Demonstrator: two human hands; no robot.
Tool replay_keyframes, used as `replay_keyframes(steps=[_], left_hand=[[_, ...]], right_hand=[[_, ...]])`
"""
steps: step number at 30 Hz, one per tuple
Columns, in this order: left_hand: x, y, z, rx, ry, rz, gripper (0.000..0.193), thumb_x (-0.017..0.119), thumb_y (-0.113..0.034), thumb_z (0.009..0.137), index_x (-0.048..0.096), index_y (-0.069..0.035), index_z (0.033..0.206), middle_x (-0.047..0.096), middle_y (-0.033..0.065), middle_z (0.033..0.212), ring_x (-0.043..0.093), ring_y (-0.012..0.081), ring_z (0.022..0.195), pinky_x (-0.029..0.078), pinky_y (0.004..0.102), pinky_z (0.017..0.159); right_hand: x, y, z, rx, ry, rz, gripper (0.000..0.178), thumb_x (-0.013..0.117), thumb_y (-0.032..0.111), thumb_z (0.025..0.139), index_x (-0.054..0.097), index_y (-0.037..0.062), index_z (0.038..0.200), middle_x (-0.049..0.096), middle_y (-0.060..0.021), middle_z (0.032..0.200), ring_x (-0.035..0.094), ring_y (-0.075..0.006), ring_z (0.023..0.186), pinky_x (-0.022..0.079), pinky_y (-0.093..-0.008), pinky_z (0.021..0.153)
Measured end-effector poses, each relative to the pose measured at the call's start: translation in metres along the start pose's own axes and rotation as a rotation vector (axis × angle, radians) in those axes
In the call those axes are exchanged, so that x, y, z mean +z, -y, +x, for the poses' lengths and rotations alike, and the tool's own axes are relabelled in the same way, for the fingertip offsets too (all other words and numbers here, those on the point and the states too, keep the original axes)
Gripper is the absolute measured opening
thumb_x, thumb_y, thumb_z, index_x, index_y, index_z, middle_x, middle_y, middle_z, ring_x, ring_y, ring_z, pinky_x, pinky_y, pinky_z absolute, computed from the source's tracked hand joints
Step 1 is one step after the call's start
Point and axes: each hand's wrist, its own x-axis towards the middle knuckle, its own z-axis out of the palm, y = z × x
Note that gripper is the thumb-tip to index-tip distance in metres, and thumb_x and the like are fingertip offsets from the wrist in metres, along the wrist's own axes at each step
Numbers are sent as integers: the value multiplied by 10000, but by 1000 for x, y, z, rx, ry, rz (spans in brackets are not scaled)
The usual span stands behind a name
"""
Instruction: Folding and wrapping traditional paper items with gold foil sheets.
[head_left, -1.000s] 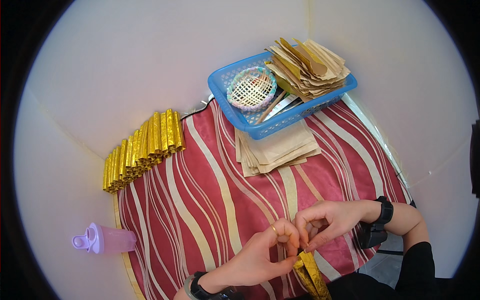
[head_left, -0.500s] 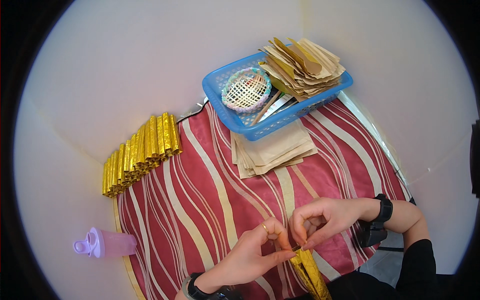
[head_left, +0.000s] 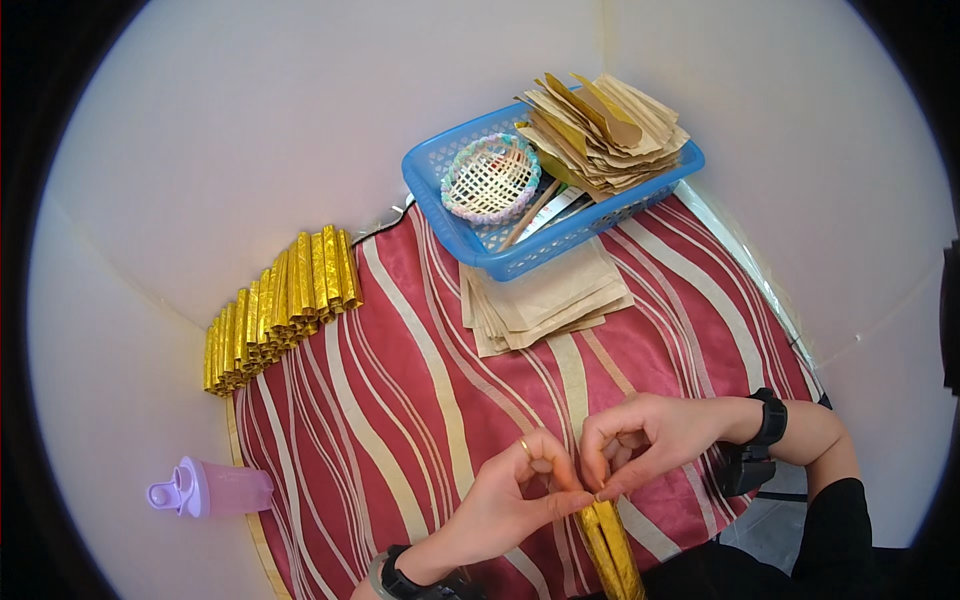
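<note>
Near the front edge, a gold foil paper roll [head_left: 612, 548] points toward me, with a lengthwise groove down its middle. At its upper end my left hand [head_left: 520, 492] is closed, thumb and forefinger pinching the roll's rim. From the other side my right hand [head_left: 645, 442] is closed in a pinch at the same end, fingertips touching the left ones. The exact bit of edge between the fingertips is hidden. Off to the left, a stack of similar gold rolls [head_left: 285, 300] leans in a slanting row.
A blue plastic basket [head_left: 480, 262] at the back holds a small woven basket [head_left: 490, 180] and a pile of paper sheets [head_left: 610, 145]. Beige papers [head_left: 545, 305] lie before it on a striped red cloth [head_left: 400, 400]. At left lies a purple bottle [head_left: 225, 488].
The near part of the gold roll has swung slightly left, and it now sits more upright. Both hands stay at its upper end, with fingertips a little closer together.
</note>
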Motion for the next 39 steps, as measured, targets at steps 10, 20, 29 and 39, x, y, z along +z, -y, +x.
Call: replay_keyframes(steps=[10,20,29,39], left_hand=[[8,1,6,409,-410,717,367,741,-32,776,572,-24,1102,654,113,1115,644,192,979,500,278,839],[9,11,6,572,-483,990,398,716,56,756,644,3,1144,669,169,1096,682,232,938,542,282,795],[3,11,9,653,-419,1104,384,724,35,745,661,-41,1117,657,154,1130,676,222,805,534,273,680],[13,9,14,672,-424,1112,501,762,-17,713,600,8,1187,641,175,1150,666,267,831,531,307,717]], right_hand=[[-2,-8,2,-301,-482,-140,134,592,-41,872,531,-4,986,590,-47,960,599,-80,831,507,-205,712],[3,0,4,-249,-573,-204,143,604,-6,896,504,11,996,612,-83,968,637,-112,843,526,-214,702],[3,-1,2,-256,-536,-119,166,607,4,898,484,22,1008,618,-50,914,613,-69,778,493,-176,650],[8,-7,5,-343,-593,-104,213,627,14,889,469,27,1031,623,-61,907,621,-70,812,504,-177,646]])
